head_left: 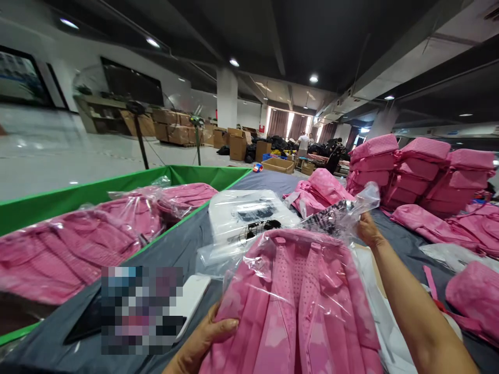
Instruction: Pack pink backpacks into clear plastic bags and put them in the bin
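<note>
Pink backpack (pixel 288 306) in a clear bag (pixel 368 196) is nearest in the head view, over the gray worktop (pixel 167 249). At its left edge, the left hand (pixel 218 330) grips it. By its top right, the right hand (pixel 368 229) pinches the clear bag.

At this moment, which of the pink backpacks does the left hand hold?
The plastic-covered pink backpack front and centre, shoulder straps facing the camera: the left hand holds its side, the right hand clear plastic near its top. Neither touches the other backpacks.
</note>
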The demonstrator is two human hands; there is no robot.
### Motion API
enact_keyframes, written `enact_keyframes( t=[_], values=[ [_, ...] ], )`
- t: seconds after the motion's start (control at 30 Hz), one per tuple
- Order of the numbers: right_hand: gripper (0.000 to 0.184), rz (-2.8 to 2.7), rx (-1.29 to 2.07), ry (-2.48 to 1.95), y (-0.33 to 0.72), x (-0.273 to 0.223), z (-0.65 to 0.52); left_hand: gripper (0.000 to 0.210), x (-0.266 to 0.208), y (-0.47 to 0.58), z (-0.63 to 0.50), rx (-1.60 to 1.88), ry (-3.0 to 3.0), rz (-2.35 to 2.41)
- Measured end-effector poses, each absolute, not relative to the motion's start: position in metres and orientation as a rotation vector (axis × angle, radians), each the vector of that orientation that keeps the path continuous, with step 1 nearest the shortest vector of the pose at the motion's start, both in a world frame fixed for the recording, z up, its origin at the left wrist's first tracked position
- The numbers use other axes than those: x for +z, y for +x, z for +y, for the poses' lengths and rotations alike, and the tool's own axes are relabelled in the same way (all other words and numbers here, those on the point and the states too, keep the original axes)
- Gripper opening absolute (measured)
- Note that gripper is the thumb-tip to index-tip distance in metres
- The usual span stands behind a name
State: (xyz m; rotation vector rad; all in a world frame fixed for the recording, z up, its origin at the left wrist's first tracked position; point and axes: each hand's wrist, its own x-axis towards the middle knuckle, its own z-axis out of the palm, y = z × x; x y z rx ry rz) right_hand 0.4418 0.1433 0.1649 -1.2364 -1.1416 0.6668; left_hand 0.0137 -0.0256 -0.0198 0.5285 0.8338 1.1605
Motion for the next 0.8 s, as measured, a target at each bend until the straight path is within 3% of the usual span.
enact_keyframes(
  t=[0.2,0.37,0.57,0.7,0.8],
  values=[
    [0.085,-1.012,0.737,-1.567,0.463,0.067,0.063,0.094,-0.036,0.011,-0.024,1.269,0.614,0.910],
    [0.100,-1.541,0.959,-1.444,0.440,0.002,0.000,0.085,-0.048,0.009,-0.008,1.418,0.833,1.056],
    [0.089,-1.242,0.651,-1.644,0.407,-0.018,-0.020,0.096,-0.048,0.013,-0.001,1.281,0.827,1.239],
    [0.080,-1.310,0.484,-1.713,0.414,-0.024,-0.053,0.068,-0.041,0.013,-0.017,1.226,1.040,1.545],
    [0.067,-1.447,0.474,-1.675,0.430,-0.038,-0.092,0.059,-0.035,0.012,-0.023,1.203,1.295,1.698]
  ],
)
